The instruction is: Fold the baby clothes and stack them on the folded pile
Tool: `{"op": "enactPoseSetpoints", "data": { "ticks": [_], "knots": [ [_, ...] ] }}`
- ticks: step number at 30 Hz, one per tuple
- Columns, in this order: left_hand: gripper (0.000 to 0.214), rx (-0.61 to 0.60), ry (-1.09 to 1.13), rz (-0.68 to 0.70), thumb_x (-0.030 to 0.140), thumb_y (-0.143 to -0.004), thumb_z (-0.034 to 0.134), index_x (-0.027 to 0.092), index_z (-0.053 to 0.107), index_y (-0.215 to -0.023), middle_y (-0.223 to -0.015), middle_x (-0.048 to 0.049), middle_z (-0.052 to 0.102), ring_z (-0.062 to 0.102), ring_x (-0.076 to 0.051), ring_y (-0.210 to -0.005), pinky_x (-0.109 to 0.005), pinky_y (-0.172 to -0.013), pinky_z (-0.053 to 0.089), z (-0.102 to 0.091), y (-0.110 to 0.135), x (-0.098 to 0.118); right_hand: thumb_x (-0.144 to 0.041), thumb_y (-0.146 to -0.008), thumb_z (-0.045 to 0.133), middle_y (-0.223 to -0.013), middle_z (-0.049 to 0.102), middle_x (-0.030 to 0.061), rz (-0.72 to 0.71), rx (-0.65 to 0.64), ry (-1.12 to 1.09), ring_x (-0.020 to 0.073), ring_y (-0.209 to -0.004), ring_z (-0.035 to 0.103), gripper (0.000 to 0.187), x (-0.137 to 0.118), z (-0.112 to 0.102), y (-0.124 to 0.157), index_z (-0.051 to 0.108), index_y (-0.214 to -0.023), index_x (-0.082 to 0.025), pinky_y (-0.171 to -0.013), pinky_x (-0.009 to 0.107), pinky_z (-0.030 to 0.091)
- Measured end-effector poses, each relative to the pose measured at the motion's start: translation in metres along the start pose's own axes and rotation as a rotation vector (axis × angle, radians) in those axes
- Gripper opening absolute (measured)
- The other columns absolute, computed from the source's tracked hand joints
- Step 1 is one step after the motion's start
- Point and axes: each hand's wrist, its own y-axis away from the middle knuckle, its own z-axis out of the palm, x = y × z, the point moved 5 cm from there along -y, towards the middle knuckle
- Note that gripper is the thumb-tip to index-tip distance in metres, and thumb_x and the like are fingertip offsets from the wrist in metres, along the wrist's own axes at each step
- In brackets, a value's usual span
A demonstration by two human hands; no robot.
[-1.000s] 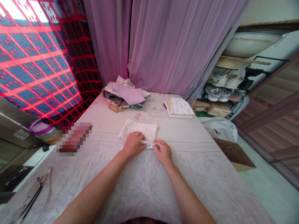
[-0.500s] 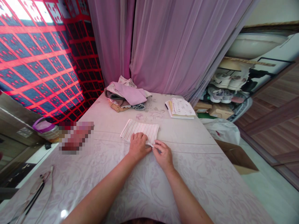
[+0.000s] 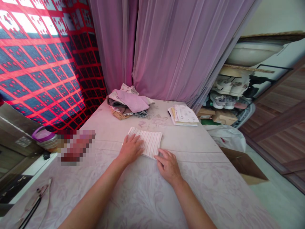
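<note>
- I see my left hand open and flat, its fingers lying on the folded striped cloth.
- My right hand is also open, resting just beside the cloth's lower corner, not gripping it.
- The cloth lies flat on the covered table, between my hands.
- Farther ahead are a pile of clothes and a stack of papers.

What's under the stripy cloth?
The folded stripy cloth lies on the flowery cover, with the left hand on its edge. Around it only the cover shows; what is right under the cloth is hidden.
</note>
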Motion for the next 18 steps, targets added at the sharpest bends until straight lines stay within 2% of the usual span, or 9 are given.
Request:
{"op": "enactPoseSetpoints", "data": {
  "ticks": [2, 3, 4, 6, 9, 12, 15, 18],
  "knots": [
    [0.040, -0.019, -0.075, -0.061, 0.040, -0.087, 0.057, 0.026, 0.058, -0.124, -0.145, -0.0112, 0.046, 0.031, -0.036, -0.139, -0.066, -0.110, 0.014, 0.003, 0.001, -0.010, -0.014, -0.081, 0.050, -0.120, 0.066, 0.0060, 0.043, 0.029, -0.042, 0.0220, -0.111, 0.057, 0.030, 0.003, 0.000, -0.002, 0.074, -0.095, -0.026, -0.095, 0.040, 0.043],
    [0.041, -0.040, -0.076, -0.070, 0.041, -0.087, 0.056, 0.027, 0.056, -0.126, -0.146, -0.0105, 0.045, 0.030, -0.035, -0.140, -0.067, -0.110, 0.014, 0.004, 0.001, -0.015, -0.015, -0.082, 0.049, -0.117, 0.067, 0.0057, 0.090, 0.048, -0.079, 0.0208, -0.108, 0.059, 0.029, 0.008, 0.001, -0.004, 0.074, -0.093, -0.026, -0.093, 0.037, 0.045],
    [0.041, -0.049, -0.060, -0.071, 0.041, -0.088, 0.053, 0.028, 0.056, -0.126, -0.146, -0.0097, 0.046, 0.032, -0.033, -0.139, -0.064, -0.111, 0.017, 0.005, 0.000, -0.019, -0.017, -0.083, 0.048, -0.113, 0.069, 0.0054, 0.153, 0.065, -0.122, 0.0195, -0.102, 0.062, 0.028, 0.014, 0.002, -0.007, 0.073, -0.093, -0.025, -0.090, 0.035, 0.047],
    [0.037, 0.010, -0.005, -0.086, 0.037, -0.091, 0.047, 0.026, 0.057, -0.125, -0.144, -0.0093, 0.048, 0.038, -0.028, -0.136, -0.053, -0.112, 0.027, -0.003, -0.003, -0.029, -0.022, -0.082, 0.049, -0.105, 0.072, 0.0047, 0.300, 0.080, -0.211, 0.0177, -0.089, 0.066, 0.027, 0.028, 0.007, -0.013, 0.071, -0.098, -0.025, -0.079, 0.030, 0.051],
    [0.037, 0.084, 0.059, -0.305, 0.033, -0.092, 0.040, 0.022, 0.057, -0.124, -0.136, -0.0109, 0.055, 0.052, -0.023, -0.124, -0.037, -0.103, 0.040, -0.020, -0.007, -0.054, -0.026, -0.080, 0.052, -0.099, 0.074, 0.0041, 0.457, 0.061, -0.343, 0.0167, -0.075, 0.068, 0.029, 0.043, 0.017, -0.021, 0.068, -0.104, -0.024, -0.071, 0.029, 0.053],
    [0.038, -0.045, 0.076, -0.518, 0.041, -0.088, 0.045, 0.020, 0.061, -0.116, -0.115, -0.0110, 0.068, 0.064, -0.025, -0.103, -0.035, -0.086, 0.048, -0.027, -0.011, -0.076, -0.026, -0.078, 0.052, -0.096, 0.074, 0.0044, 0.460, 0.063, -0.404, 0.0169, -0.073, 0.069, 0.027, 0.046, 0.022, -0.024, 0.069, -0.098, -0.023, -0.070, 0.029, 0.053],
    [0.039, -0.144, 0.073, -0.560, 0.050, -0.078, 0.055, 0.020, 0.067, -0.099, -0.102, -0.0119, 0.071, 0.066, -0.029, -0.094, -0.035, -0.075, 0.049, -0.028, -0.019, -0.087, -0.025, -0.077, 0.051, -0.092, 0.074, 0.0041, 0.415, 0.088, -0.372, 0.0162, -0.069, 0.067, 0.025, 0.042, 0.022, -0.022, 0.071, -0.091, -0.023, -0.065, 0.028, 0.052],
    [0.036, -0.210, 0.087, -0.598, 0.052, -0.068, 0.063, 0.021, 0.068, -0.086, -0.095, -0.0109, 0.072, 0.067, -0.029, -0.090, -0.033, -0.070, 0.048, -0.025, -0.028, -0.093, -0.025, -0.076, 0.051, -0.092, 0.074, 0.0043, 0.394, 0.107, -0.378, 0.0162, -0.067, 0.067, 0.026, 0.040, 0.020, -0.020, 0.072, -0.089, -0.023, -0.061, 0.027, 0.052]
  ]
}}
